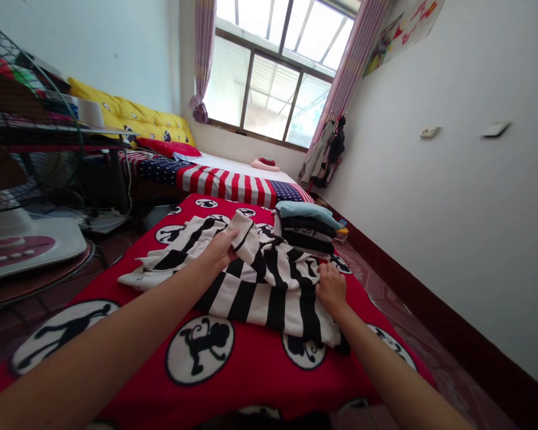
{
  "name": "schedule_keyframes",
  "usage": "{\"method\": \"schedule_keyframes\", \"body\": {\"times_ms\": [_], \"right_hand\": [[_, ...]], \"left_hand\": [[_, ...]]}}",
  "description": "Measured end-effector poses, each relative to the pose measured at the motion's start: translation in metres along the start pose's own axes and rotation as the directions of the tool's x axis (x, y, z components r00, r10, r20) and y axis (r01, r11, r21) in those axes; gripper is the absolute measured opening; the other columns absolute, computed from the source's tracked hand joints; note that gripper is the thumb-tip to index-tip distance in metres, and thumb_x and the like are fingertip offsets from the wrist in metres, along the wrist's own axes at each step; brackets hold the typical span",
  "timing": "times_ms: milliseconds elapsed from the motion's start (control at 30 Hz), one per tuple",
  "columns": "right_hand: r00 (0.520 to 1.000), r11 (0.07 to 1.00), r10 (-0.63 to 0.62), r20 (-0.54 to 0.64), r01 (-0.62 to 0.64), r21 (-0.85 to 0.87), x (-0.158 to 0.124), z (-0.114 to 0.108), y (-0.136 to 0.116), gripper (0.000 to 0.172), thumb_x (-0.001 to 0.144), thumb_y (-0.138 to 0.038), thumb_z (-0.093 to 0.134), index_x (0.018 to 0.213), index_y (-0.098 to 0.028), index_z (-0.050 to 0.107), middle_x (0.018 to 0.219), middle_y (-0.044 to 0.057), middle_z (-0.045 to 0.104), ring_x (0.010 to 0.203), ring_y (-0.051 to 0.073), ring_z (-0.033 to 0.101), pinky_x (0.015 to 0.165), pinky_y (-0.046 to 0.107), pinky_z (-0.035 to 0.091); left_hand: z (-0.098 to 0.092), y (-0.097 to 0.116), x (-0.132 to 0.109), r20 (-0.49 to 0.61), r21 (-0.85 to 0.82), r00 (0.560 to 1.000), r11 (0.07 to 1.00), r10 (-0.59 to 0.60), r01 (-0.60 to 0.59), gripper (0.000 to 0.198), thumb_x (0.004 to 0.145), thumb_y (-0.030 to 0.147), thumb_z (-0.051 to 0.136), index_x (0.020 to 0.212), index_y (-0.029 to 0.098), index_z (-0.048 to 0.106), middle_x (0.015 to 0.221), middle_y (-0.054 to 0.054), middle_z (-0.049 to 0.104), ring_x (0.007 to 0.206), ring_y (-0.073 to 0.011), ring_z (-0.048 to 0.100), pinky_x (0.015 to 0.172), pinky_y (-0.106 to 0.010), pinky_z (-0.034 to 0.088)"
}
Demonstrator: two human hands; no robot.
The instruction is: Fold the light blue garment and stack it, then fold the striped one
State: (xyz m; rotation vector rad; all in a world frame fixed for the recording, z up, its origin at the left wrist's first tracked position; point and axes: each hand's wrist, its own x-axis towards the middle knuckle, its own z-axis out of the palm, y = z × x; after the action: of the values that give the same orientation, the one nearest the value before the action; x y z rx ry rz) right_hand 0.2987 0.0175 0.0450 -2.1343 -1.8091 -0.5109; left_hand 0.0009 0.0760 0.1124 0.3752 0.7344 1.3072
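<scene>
A black-and-white striped shirt lies spread and partly rumpled over a red blanket printed with dark figures in white circles. My left hand pinches a white, dark-edged part of the shirt and holds it up off the rest. On the shirt's right side, my right hand has its fingers curled at the cloth and grips its edge. Just behind the shirt stands a stack of folded clothes, light blue on top and dark below.
A fan with a wire guard stands at the left on a round stool. Beyond the red surface is a bed with a striped, starred sheet and a yellow cushion. A white wall runs along the right.
</scene>
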Motion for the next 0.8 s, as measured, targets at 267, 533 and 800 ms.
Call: {"method": "schedule_keyframes", "body": {"times_ms": [267, 533, 800], "right_hand": [[0.799, 0.722, -0.598, -0.069, 0.574, 0.385, -0.058, -0.006, -0.063, 0.018, 0.091, -0.025, 0.046, 0.083, -0.02, 0.061, 0.086, 0.006, 0.064, 0.08, 0.018, 0.061, 0.075, 0.029, 0.045], [0.94, 0.911, -0.309, 0.146, 0.248, 0.329, -0.026, 0.014, -0.063, 0.048, 0.093, -0.038, 0.043, 0.136, -0.015, 0.047, 0.135, 0.017, 0.053, 0.132, 0.03, 0.042, 0.107, 0.047, 0.032], [0.968, 0.969, -0.238, 0.085, 0.23, 0.093, -0.037, 0.007, -0.057, 0.052, 0.093, -0.049, 0.041, 0.131, -0.016, 0.052, 0.134, 0.017, 0.054, 0.129, 0.033, 0.044, 0.107, 0.049, 0.026]], "left_hand": [[0.057, 0.019, -0.001, 0.132, 0.164, 0.984, 0.977, 0.117, -0.138, 0.026, 0.08, 0.017, 0.065, 0.106, 0.013, 0.063, 0.091, -0.011, 0.071, 0.076, -0.023, 0.069, 0.076, -0.04, 0.057], [0.065, 0.036, -0.015, 0.236, 0.215, 0.961, 0.956, 0.147, -0.199, 0.024, 0.086, 0.019, 0.057, 0.11, 0.015, 0.062, 0.093, -0.01, 0.071, 0.081, -0.0216, 0.068, 0.079, -0.04, 0.056], [-0.03, 0.061, -0.004, 0.006, 0.325, 0.96, 0.907, 0.28, -0.267, 0.018, 0.083, 0.015, 0.06, 0.101, 0.016, 0.064, 0.081, -0.005, 0.069, 0.064, -0.0156, 0.066, 0.062, -0.03, 0.058]]}}
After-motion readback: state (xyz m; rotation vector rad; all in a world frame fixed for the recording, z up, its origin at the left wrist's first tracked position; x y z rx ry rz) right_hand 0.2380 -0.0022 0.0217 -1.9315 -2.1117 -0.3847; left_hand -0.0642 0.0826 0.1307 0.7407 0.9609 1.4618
